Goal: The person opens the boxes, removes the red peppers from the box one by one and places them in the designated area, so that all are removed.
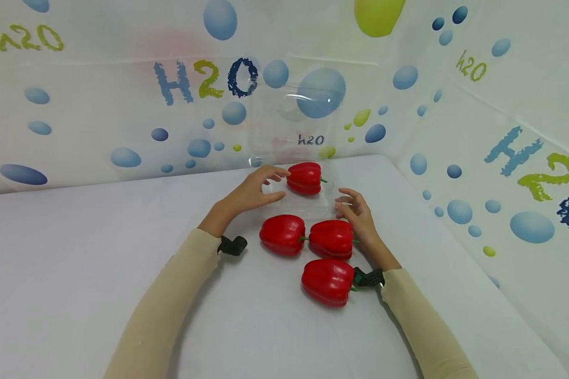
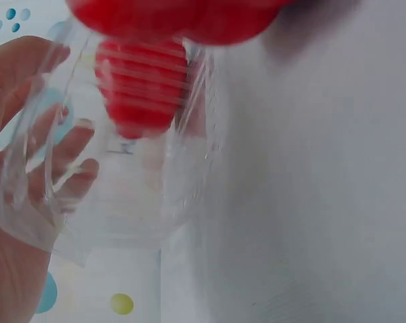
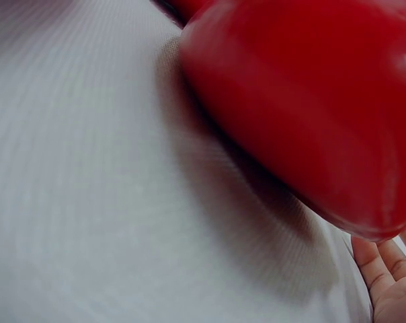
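A clear plastic clamshell container point(image 1: 308, 208) lies at the far side of the table with its transparent lid point(image 1: 289, 123) raised. One red bell pepper point(image 1: 304, 179) is inside. My left hand point(image 1: 252, 190) is at the container's left side, thumb and fingers spread, fingertips close to that pepper; contact is unclear. In the left wrist view its fingers point(image 2: 75, 145) show through clear plastic. At the container's right edge is my right hand point(image 1: 356, 213), fingers loosely bent, apparently touching the rim. The right wrist view shows only part of this hand point(image 3: 394, 282) beyond a large red pepper point(image 3: 310, 108).
Three more red bell peppers lie on the white table point(image 1: 246, 326) in front of the container: a left one point(image 1: 282, 235), a right one point(image 1: 331, 239) and a nearest one point(image 1: 328, 282) by my right wrist. A printed curtain point(image 1: 123, 105) hangs behind the table and along its right side.
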`<state>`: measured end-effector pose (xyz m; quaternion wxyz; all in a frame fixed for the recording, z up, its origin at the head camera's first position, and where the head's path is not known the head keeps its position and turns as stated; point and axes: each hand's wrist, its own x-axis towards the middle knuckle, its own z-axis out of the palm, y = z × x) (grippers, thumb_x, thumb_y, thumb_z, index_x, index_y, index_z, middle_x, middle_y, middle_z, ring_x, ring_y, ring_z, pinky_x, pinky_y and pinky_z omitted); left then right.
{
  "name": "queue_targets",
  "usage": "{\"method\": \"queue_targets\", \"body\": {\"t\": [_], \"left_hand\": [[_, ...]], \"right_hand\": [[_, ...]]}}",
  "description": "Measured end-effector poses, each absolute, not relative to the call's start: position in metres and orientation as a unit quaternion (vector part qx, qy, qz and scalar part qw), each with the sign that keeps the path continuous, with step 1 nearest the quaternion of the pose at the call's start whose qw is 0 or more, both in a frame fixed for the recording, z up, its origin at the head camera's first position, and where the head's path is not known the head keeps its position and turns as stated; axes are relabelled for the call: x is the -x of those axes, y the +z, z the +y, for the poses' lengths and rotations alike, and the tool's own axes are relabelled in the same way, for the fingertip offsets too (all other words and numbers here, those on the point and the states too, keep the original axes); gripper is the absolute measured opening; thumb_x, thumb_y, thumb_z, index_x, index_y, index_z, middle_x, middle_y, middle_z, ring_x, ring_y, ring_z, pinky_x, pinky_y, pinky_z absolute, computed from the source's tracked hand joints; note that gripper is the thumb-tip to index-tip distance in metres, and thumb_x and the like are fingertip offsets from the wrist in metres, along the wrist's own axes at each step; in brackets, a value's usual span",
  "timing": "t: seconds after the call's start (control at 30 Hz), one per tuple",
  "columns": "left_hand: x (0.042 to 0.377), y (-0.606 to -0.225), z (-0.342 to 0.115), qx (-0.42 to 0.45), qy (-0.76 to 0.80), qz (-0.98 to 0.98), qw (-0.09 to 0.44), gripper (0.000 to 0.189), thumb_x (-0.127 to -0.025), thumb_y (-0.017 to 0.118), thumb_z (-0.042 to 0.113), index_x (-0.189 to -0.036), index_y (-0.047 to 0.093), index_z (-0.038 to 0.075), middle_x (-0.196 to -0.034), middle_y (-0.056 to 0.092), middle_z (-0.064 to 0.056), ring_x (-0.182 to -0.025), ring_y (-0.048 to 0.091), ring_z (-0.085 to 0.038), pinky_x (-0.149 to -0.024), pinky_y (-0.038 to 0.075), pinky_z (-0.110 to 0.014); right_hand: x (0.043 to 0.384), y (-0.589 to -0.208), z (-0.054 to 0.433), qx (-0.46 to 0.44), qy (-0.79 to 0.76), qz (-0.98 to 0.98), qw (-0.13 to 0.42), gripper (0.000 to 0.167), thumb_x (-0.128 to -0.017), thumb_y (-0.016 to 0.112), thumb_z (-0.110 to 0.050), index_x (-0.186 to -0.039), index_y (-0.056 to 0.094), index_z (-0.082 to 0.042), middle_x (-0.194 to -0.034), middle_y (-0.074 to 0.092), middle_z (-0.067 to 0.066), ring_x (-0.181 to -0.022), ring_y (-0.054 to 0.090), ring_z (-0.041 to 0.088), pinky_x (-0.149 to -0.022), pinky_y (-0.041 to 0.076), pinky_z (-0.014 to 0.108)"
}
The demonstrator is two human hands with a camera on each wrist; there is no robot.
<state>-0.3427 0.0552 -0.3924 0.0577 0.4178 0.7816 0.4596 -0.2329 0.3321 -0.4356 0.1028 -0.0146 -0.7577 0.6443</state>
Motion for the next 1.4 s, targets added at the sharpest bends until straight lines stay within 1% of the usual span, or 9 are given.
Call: {"method": "queue_targets", "body": {"t": [0.17, 0.37, 0.63, 0.93, 1.13, 1.4], "left_hand": [[0.350, -0.389, 0.054, -0.419, 0.445, 0.789, 0.060, 0.052, -0.088, 0.070, 0.012, -0.135, 0.049, 0.005, -0.134, 0.051, -0.017, -0.122, 0.051, -0.038, -0.101, 0.044, -0.052], [0.356, -0.384, 0.056, -0.411, 0.426, 0.802, 0.078, 0.054, -0.088, 0.070, 0.014, -0.137, 0.047, 0.007, -0.136, 0.050, -0.016, -0.124, 0.050, -0.036, -0.101, 0.045, -0.053], [0.364, -0.383, 0.062, -0.433, 0.420, 0.793, 0.081, 0.056, -0.085, 0.072, 0.013, -0.136, 0.048, 0.006, -0.135, 0.051, -0.016, -0.121, 0.052, -0.034, -0.099, 0.046, -0.051], [0.372, -0.384, 0.065, -0.424, 0.416, 0.799, 0.096, 0.057, -0.085, 0.072, 0.014, -0.137, 0.048, 0.008, -0.137, 0.049, -0.015, -0.121, 0.051, -0.030, -0.101, 0.045, -0.048], [0.378, -0.384, 0.071, -0.428, 0.410, 0.800, 0.094, 0.058, -0.085, 0.072, 0.016, -0.136, 0.048, 0.007, -0.139, 0.048, -0.014, -0.123, 0.049, -0.031, -0.101, 0.045, -0.050], [0.381, -0.385, 0.083, -0.434, 0.406, 0.799, 0.092, 0.057, -0.085, 0.072, 0.015, -0.136, 0.050, 0.008, -0.141, 0.045, -0.013, -0.126, 0.045, -0.031, -0.103, 0.042, -0.048]], "right_hand": [[0.234, -0.435, 0.332, 0.009, 0.647, -0.754, 0.110, 0.048, -0.097, 0.054, -0.004, -0.142, 0.040, -0.003, -0.127, 0.050, 0.027, -0.086, 0.059, 0.014, -0.078, 0.054, 0.020], [0.235, -0.433, 0.334, 0.007, 0.641, -0.760, 0.111, 0.048, -0.097, 0.053, -0.005, -0.143, 0.038, 0.000, -0.127, 0.050, 0.028, -0.088, 0.058, 0.014, -0.079, 0.054, 0.019], [0.233, -0.435, 0.336, 0.005, 0.650, -0.752, 0.110, 0.046, -0.097, 0.052, -0.003, -0.142, 0.039, 0.001, -0.126, 0.049, 0.029, -0.086, 0.058, 0.012, -0.079, 0.053, 0.018], [0.231, -0.435, 0.337, 0.009, 0.651, -0.752, 0.103, 0.047, -0.097, 0.053, -0.006, -0.142, 0.042, -0.005, -0.127, 0.051, 0.026, -0.086, 0.058, 0.015, -0.079, 0.053, 0.020], [0.233, -0.436, 0.338, 0.009, 0.645, -0.757, 0.105, 0.047, -0.097, 0.053, -0.006, -0.143, 0.041, -0.004, -0.128, 0.051, 0.027, -0.087, 0.058, 0.015, -0.079, 0.053, 0.019], [0.234, -0.438, 0.337, 0.009, 0.652, -0.751, 0.102, 0.047, -0.097, 0.054, -0.006, -0.142, 0.042, -0.006, -0.128, 0.052, 0.026, -0.090, 0.058, 0.017, -0.080, 0.054, 0.021]]}}
